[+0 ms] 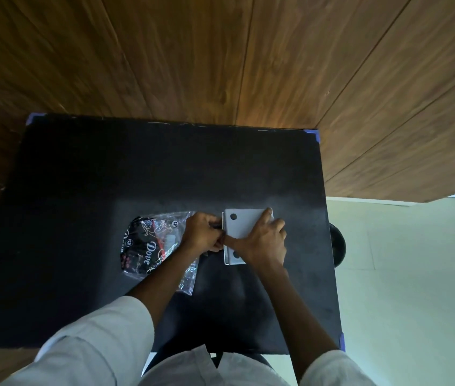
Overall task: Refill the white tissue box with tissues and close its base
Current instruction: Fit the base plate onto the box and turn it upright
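The white tissue box lies base-up on the black table, right of centre, with dark round pads showing on its base. My right hand rests flat on the base, fingers spread, covering its right and near part. My left hand is closed at the box's left edge, pinching at the rim where the base meets the body. What the fingers pinch is hidden. A crumpled clear and black tissue wrapper marked "Dove" lies just left of my left hand.
A wood-panelled wall rises behind the table's far edge. Blue tape marks the table corners. A dark round object sits off the right edge, over a pale floor.
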